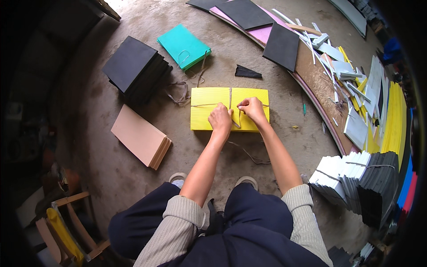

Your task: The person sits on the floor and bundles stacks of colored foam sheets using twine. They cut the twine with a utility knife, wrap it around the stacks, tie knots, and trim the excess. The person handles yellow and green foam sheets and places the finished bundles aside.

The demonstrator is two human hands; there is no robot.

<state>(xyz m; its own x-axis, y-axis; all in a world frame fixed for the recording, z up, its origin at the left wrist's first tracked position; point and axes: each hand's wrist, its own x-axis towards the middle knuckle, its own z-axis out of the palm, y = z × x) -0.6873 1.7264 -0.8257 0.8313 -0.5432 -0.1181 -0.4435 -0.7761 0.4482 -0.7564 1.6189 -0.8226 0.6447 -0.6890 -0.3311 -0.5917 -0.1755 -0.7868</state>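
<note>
A stack of ridged yellow sheets [202,98] lies on the floor before me, with a grey-brown string [230,94] crossing over its top both ways. My left hand [219,118] is closed on the string near the middle of the stack, knuckles up. To its right my right hand [253,109] pinches the string between thumb and fingertips. A short loop of string hangs between the two hands toward the near edge. Exactly how the strands run under the left fingers is hidden.
Left of the yellow stack are black sheets [131,62], green sheets [183,44] and tan sheets [140,135]. A black scrap [248,72] lies beyond. At right, a brown board [313,73] carries offcuts; bundled white sheets [329,175] stand nearer. Loose string [249,153] lies by my feet.
</note>
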